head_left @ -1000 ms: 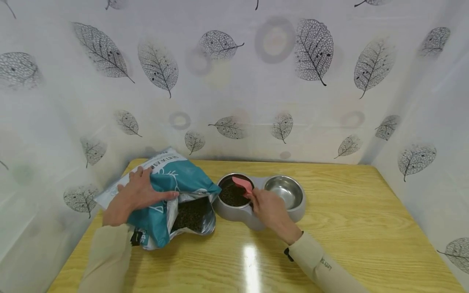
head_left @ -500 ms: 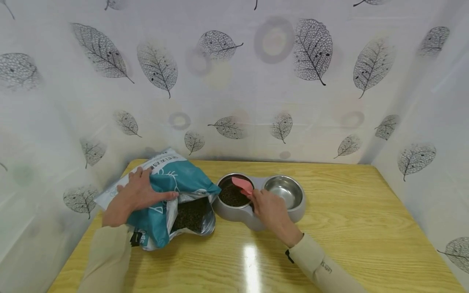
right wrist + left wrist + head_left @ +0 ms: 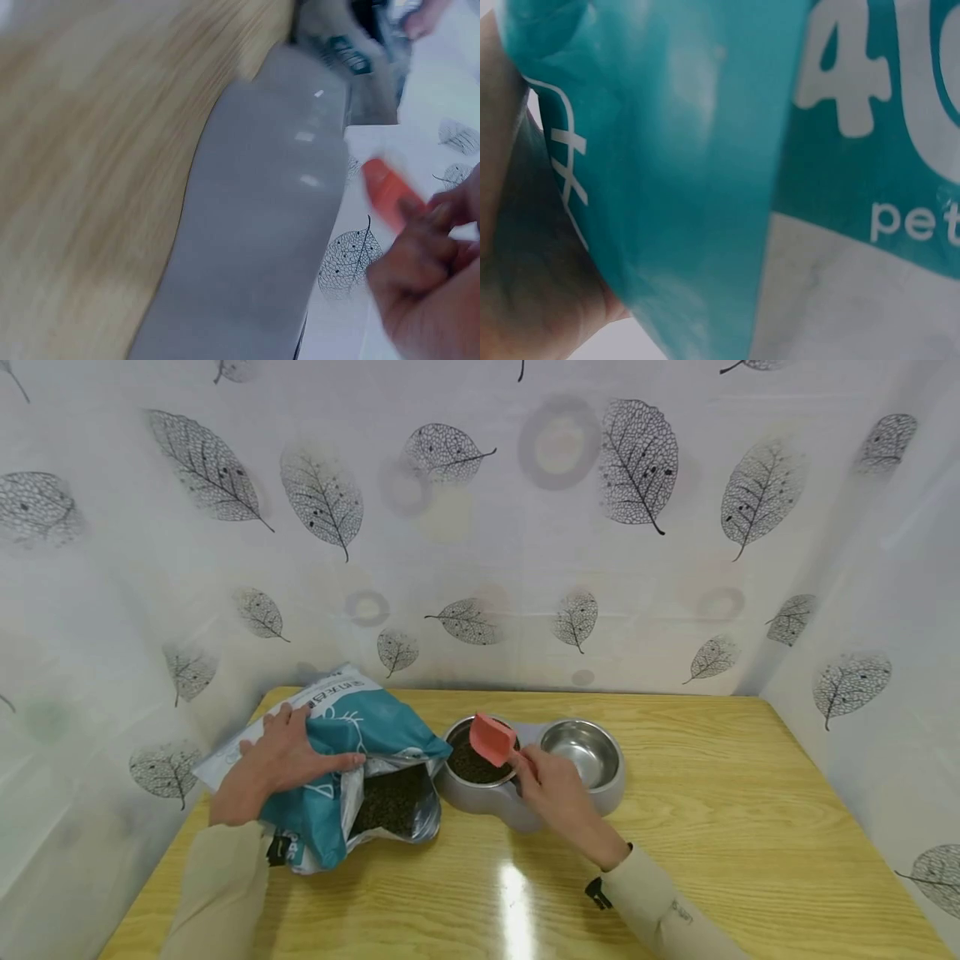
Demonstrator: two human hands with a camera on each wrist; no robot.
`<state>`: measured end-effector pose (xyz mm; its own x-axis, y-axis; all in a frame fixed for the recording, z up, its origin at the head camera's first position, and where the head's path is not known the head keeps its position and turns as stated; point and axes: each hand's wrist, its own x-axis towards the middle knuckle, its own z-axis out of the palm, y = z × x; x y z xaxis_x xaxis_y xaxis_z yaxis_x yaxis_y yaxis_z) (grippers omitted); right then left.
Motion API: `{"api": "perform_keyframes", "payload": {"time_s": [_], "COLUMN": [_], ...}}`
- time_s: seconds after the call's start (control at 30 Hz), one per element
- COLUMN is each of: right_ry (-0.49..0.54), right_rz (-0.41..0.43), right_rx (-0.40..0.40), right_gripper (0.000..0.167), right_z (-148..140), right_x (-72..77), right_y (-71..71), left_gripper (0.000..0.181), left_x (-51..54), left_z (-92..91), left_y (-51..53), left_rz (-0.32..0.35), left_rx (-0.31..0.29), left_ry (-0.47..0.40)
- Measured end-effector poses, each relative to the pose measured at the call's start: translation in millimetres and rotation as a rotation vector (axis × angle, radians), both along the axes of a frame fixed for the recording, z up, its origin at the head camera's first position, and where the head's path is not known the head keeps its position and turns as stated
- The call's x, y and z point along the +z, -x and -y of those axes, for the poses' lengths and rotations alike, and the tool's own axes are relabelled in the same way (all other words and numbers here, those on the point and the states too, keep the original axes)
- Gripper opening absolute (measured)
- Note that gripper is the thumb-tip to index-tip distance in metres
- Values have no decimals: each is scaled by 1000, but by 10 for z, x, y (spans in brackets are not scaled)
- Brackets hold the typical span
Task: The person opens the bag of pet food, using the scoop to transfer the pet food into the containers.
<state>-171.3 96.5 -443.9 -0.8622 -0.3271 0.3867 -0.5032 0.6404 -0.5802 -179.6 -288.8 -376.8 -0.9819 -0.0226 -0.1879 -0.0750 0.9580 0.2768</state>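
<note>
My left hand (image 3: 281,760) lies across a teal and white pet food bag (image 3: 375,714), fingers spread over it and thumb stretched toward its mouth. The bag lies tipped on its side, its opening facing right, with dark brown kibble (image 3: 390,800) inside. In the left wrist view the bag (image 3: 690,150) fills most of the frame. My right hand (image 3: 558,793) pinches the handle of a pink scoop (image 3: 491,740), whose pink inside shows, over the left bowl of a grey double pet bowl (image 3: 480,797). Dark kibble (image 3: 468,766) lies in that left bowl.
The steel right bowl (image 3: 581,752) shows its bare metal bottom. Everything stands on a yellow wood-grain table (image 3: 712,793). A white curtain (image 3: 480,543) printed with leaves hangs behind and along both sides.
My right hand has raised the scoop a little and turned it, so its pink inside now faces the head camera. The left hand and the bag have stayed put.
</note>
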Motion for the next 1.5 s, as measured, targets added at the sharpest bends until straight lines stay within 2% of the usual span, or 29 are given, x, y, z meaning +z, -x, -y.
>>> {"api": "perform_keyframes", "payload": {"time_s": [0.07,0.13,0.2,0.37,0.5,0.57,0.63,0.73,0.87,0.97,1.03,1.17,1.3,1.4,1.5], "right_ry": [110,169,189,251,227,160,80,-31,-183,-281,-341,-478,-540,-502,-387], "right_rz": [113,171,186,212,286,301,268,168,-55,-232,-299,-310,-286,-246,-175], "right_rx": [79,144,171,171,218,248,275,298,288,245,203,111,82,93,117], "right_gripper": [28,26,25,31,37,38,38,36,36,36,35,35,34,35,35], "right_z": [-6,-13,-19,-5,89,168,253,383,554,662,726,840,913,942,960], "right_x": [44,61,54,1,2,0,-7,-36,-73,-86,-88,-108,-146,-175,-186], "right_y": [-33,-65,-96,-155,-199,-223,-255,-297,-335,-367,-390,-420,-421,-414,-400], "left_gripper": [136,136,136,136,136,136,136,136,136,136,136,136,137,138,138], "left_x": [-4,-8,-10,-19,-11,-3,1,3,6,7,9,10,-2,-14,-18], "left_z": [-1,-2,-5,-6,-7,-2,0,3,5,7,9,15,17,15,23], "left_y": [0,-1,-2,3,7,10,14,18,23,28,32,39,47,48,44], "left_rz": [-3,-7,-9,-7,-10,-11,-12,-13,-12,-8,-7,-8,-4,-1,-5], "left_rx": [-1,-2,-4,-3,-1,-1,-2,-3,-4,-3,-3,0,2,3,5], "left_ry": [2,1,2,-1,1,0,-2,-3,-4,-6,-6,-3,-5,-1,8]}}
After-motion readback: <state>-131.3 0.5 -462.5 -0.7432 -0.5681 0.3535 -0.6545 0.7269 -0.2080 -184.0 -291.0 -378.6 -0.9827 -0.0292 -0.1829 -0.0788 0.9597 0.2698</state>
